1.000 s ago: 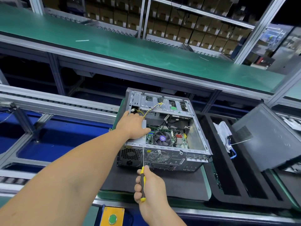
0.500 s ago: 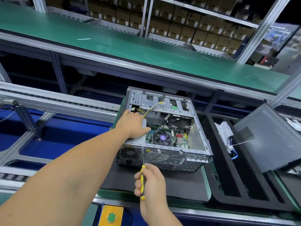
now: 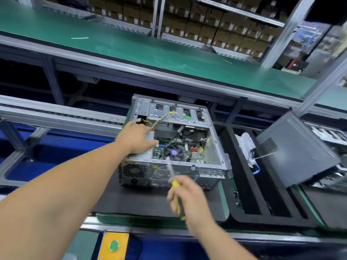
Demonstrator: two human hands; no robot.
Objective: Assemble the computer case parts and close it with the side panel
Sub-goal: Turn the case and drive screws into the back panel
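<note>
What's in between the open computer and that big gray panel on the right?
In the head view, a black foam tray lies between the computer case and the side panel. White plastic bags with a blue cable sit in it.

My open computer case (image 3: 172, 145) lies on its side on a black foam mat (image 3: 150, 201), its uncovered side facing up and its rear panel, with the honeycomb power supply grille and socket, turned toward the mat's near edge. Inside sit a green motherboard with a round black cooler fan bearing a purple centre label, yellow and black power cables looping over the silver drive cage at the far end, and bare metal walls all round. The dark grey side panel (image 3: 294, 149), with a patch of vent holes, leans tilted at the right, off the mat and apart from the case, its lower edge resting beyond a black slotted foam tray (image 3: 249, 201).
</note>
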